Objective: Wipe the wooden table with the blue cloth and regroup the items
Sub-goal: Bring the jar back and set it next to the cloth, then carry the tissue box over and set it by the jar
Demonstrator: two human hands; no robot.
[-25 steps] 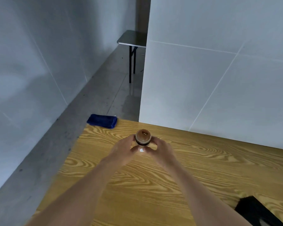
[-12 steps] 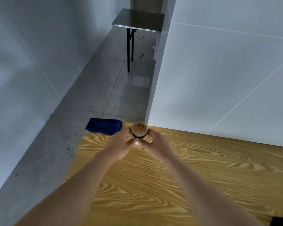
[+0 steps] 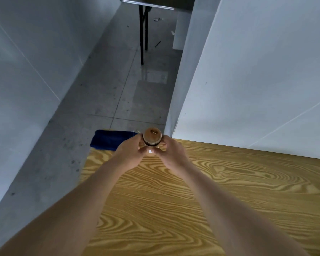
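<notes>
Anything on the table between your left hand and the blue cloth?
Nothing. In the head view the left hand, gripping the brown jar, sits right beside the blue cloth; only a sliver of wooden table shows.

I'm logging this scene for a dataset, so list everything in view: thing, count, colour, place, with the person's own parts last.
Wooden table: one, yellow-brown grain, lower right.
Blue cloth: one, dark blue, far left corner of the wooden table.
Jar: one, brown with dark band, held near the table's far edge.
Metal table: one, grey top, black legs, far up the corridor.
Walls: pale grey, both sides.
Floor: grey tiles.
Left hand: on the jar's left.
Right hand: on the jar's right.
</notes>
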